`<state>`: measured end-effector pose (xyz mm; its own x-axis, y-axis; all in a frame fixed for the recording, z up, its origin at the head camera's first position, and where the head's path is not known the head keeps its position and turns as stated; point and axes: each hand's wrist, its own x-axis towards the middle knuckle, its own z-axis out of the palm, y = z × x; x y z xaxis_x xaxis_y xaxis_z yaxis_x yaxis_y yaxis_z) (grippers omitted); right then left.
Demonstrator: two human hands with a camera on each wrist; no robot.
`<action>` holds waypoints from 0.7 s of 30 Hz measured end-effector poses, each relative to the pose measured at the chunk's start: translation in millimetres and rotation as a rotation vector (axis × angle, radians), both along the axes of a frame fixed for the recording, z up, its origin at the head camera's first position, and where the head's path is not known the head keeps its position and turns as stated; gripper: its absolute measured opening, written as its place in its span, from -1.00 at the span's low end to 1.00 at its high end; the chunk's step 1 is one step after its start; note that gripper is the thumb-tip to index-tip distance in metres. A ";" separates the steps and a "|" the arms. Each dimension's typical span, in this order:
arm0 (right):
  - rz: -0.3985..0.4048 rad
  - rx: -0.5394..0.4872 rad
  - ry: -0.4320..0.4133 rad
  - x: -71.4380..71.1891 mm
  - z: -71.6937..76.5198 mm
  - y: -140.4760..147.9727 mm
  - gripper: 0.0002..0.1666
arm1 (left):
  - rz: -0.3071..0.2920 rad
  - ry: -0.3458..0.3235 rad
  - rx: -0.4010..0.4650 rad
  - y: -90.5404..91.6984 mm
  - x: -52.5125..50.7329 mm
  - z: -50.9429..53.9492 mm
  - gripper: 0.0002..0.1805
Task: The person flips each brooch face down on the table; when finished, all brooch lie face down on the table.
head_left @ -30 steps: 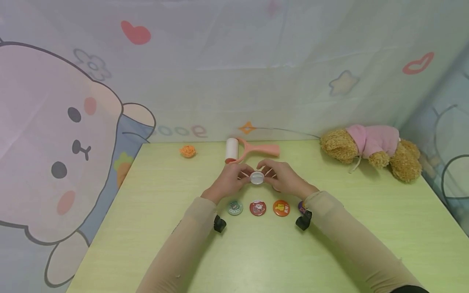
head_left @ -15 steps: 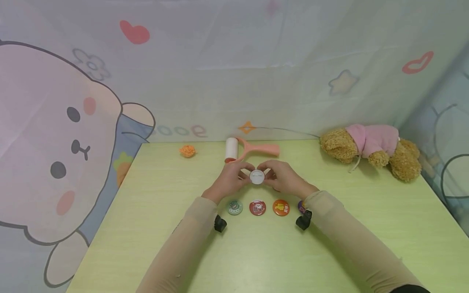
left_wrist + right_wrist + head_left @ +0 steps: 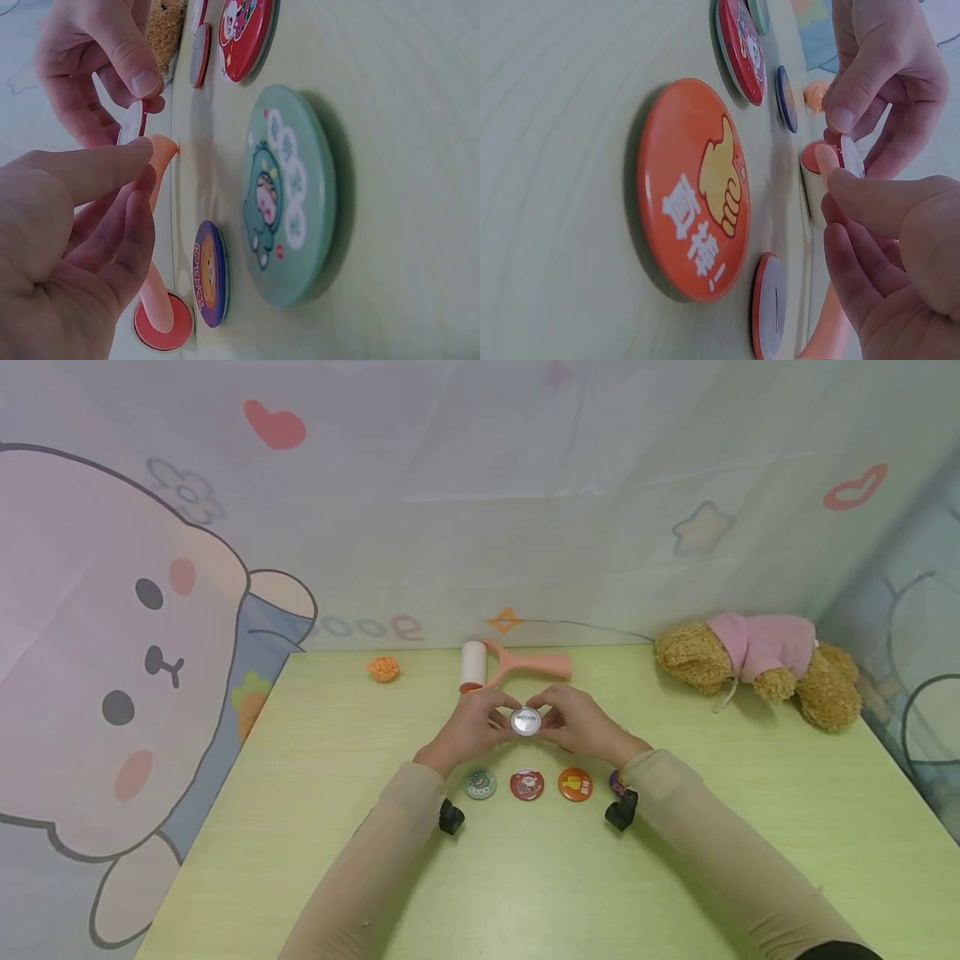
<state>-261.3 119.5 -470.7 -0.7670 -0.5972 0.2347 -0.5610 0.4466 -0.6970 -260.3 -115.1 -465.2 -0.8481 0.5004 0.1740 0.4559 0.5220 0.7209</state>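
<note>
Pale green table (image 3: 540,877) has a red badge (image 3: 527,784) at 6 o'clock from the white-backed badge (image 3: 526,722), which left hand (image 3: 471,728) at 9 o'clock and right hand (image 3: 579,722) at 3 o'clock pinch rim-wise, fingertips nearly together, presumably steadying it.

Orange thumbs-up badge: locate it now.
In the head view, the orange thumbs-up badge lies just right of the red badge, below the right hand.

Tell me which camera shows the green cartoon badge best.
The left wrist view: the green cartoon badge is large there, whole, its print clear. The head view shows it whole but small; the right wrist view, only a part, cut off at the top.
</note>
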 end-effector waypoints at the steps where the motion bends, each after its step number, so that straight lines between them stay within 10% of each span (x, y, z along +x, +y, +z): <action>1: 0.000 0.002 0.001 0.1 0.2 -0.1 -0.51 | 0.000 0.001 -0.002 0.0 -0.2 0.0 -0.64; 21: -0.013 0.004 0.000 0.7 1.5 -2.8 -0.50 | -0.006 0.007 -0.038 -0.9 0.3 4.0 -0.65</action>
<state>-260.6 116.7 -469.2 -0.7747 -0.5881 0.2323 -0.5550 0.4562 -0.6956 -260.0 -116.1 -461.2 -0.8440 0.5119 0.1602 0.4638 0.5464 0.6973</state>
